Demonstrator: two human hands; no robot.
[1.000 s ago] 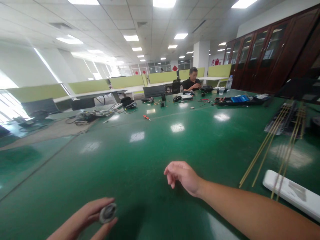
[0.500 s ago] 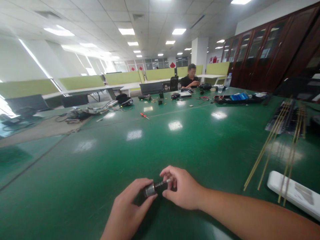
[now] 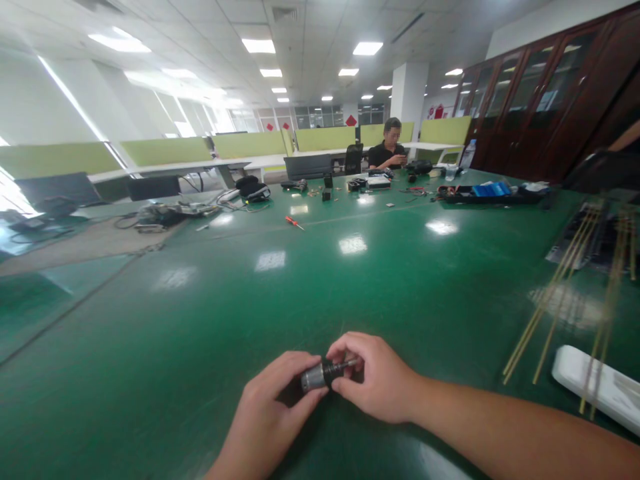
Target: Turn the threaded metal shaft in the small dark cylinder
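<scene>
**Between our left hand [image 3: 273, 401] and right hand [image 3: 376, 379], a metal cylinder [image 3: 313, 378] held level**

Our left thumb and fingers pinch its silver body from opposite sides. Our right hand curls narrowly about the thin shaft [image 3: 344, 365], next to the dark collar [image 3: 328, 372]; its fingers hide the tip, so we can't tell if they grip it. We'd do well to hold the body firm with the left and let the right work lightly along the shaft's own line, without sideways strain. Well beyond our hands, a red screwdriver [image 3: 294, 223] lies on the green table [image 3: 240, 300].
</scene>
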